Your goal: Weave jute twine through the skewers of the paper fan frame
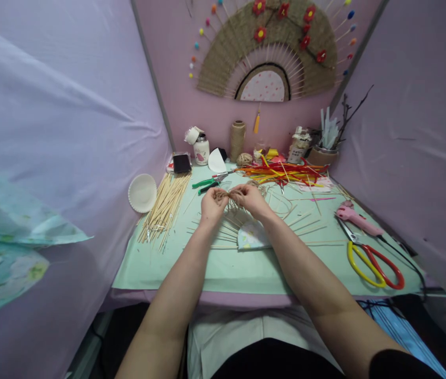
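Observation:
Both hands are raised over the middle of the table, close together, with brown twine stretched between their fingertips. My left hand pinches one side of the twine, and my right hand pinches the other. Strands dangle below the fingers. Under my forearms lies a half-round piece of pale floral fabric with thin sticks fanning out from it on both sides. More twine lies loose behind my right hand.
Bamboo sticks and a white fluted dish are at left. Green-handled pliers, a twine spool and red-yellow pipe cleaners lie behind. A pink glue gun and large scissors occupy the right. A decorated fan hangs above.

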A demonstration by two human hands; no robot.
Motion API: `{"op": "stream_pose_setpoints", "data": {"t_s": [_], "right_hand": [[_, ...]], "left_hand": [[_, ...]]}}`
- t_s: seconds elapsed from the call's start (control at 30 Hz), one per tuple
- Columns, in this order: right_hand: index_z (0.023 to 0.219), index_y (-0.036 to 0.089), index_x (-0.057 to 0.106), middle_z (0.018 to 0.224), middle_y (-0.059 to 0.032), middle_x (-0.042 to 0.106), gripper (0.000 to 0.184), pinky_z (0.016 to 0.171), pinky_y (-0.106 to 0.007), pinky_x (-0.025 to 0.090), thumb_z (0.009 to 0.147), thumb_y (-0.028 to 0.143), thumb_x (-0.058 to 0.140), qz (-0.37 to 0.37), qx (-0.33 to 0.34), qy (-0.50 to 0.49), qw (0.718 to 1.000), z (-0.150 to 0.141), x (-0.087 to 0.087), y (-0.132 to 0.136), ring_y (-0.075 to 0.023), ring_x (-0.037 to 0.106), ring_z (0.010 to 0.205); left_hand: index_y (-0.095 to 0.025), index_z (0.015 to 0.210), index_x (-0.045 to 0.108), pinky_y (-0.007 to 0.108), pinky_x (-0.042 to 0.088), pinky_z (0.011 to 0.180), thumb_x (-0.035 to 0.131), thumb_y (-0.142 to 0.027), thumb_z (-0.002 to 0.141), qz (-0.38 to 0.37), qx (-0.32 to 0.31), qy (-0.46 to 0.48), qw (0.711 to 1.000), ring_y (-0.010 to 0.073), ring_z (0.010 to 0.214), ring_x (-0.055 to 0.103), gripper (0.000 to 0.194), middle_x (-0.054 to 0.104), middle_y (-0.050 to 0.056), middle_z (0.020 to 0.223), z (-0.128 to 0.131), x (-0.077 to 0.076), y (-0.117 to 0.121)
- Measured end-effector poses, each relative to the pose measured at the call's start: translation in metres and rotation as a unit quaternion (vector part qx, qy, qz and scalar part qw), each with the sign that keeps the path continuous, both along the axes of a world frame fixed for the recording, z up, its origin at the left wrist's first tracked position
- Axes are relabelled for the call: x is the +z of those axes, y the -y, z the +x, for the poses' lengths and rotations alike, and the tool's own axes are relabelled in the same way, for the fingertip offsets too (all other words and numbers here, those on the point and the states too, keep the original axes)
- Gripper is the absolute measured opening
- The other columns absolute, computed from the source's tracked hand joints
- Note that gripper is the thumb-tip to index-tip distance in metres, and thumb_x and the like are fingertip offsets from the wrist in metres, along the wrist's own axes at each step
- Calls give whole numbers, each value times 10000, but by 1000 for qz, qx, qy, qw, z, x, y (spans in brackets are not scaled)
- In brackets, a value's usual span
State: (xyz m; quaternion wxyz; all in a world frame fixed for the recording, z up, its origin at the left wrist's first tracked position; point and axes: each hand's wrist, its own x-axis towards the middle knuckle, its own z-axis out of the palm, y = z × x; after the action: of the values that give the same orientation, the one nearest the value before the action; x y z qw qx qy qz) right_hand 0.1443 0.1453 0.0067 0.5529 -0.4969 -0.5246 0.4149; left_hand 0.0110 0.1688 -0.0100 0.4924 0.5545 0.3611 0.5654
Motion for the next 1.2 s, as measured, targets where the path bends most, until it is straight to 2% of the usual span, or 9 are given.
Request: {"op": "stream_pose_setpoints", "data": {"t_s": [0.17,0.33,0.5,0.63,0.77,0.9,1.03,1.13,1.2], "right_hand": [[720,138,651,570,19,560,240,508,-227,323,601,343,690,7,9,32,999,1,-1,-1,-89,412,515],[737,141,655,671,-17,632,253,584,-240,397,617,360,701,27,0,60,998,4,-2,-4,-123,507,604],[712,141,662,691,-30,644,187,594,-239,380,679,325,657,71,-1,164,984,10,1,-4,-131,508,625],[740,148,646,646,-6,599,132,597,-239,357,711,270,605,97,-11,225,969,10,6,0,-121,476,595],[766,163,605,668,2,563,97,625,-245,358,713,239,575,120,-46,242,962,3,7,4,-125,477,621],[740,190,543,683,10,541,52,630,-245,358,712,232,552,125,-78,222,964,-7,5,6,-126,467,632],[723,202,511,650,23,514,65,606,-245,352,696,248,549,114,-96,146,978,-17,4,7,-127,448,620],[705,208,496,596,41,474,82,546,-239,338,682,273,540,32,-94,-11,995,-24,2,4,-114,409,561],[659,214,460,535,51,428,107,499,-239,328,684,297,523,-36,-69,-95,992,-27,1,1,-106,380,505]], "left_hand": [[-176,768,570,266,464,679,700,-165,596,11,14,-49,999,150,688,608,216,625,0,703,-3,2,-1],[-171,706,656,279,463,709,692,-169,613,32,22,-92,995,174,711,605,99,640,19,671,-4,3,0],[-174,732,701,283,454,708,687,-163,639,66,27,-148,986,175,679,593,95,662,30,682,-6,7,2],[-179,746,694,280,457,729,706,-166,643,78,20,-124,989,170,695,592,105,668,31,707,-5,10,4],[-165,769,668,273,467,764,684,-189,677,65,21,-67,995,162,762,610,96,680,39,766,-1,10,4],[-147,752,644,255,470,673,704,-249,659,-1,10,-30,1000,138,681,591,150,658,26,730,0,8,2],[-150,725,601,263,486,693,738,-263,601,-36,14,80,996,129,692,594,217,647,19,742,8,6,3],[-155,711,586,263,486,713,736,-244,582,-65,54,147,986,117,683,592,217,640,7,710,17,6,7],[-151,705,589,266,484,707,735,-241,574,-107,50,175,977,114,666,590,216,638,6,691,20,6,9]]}}
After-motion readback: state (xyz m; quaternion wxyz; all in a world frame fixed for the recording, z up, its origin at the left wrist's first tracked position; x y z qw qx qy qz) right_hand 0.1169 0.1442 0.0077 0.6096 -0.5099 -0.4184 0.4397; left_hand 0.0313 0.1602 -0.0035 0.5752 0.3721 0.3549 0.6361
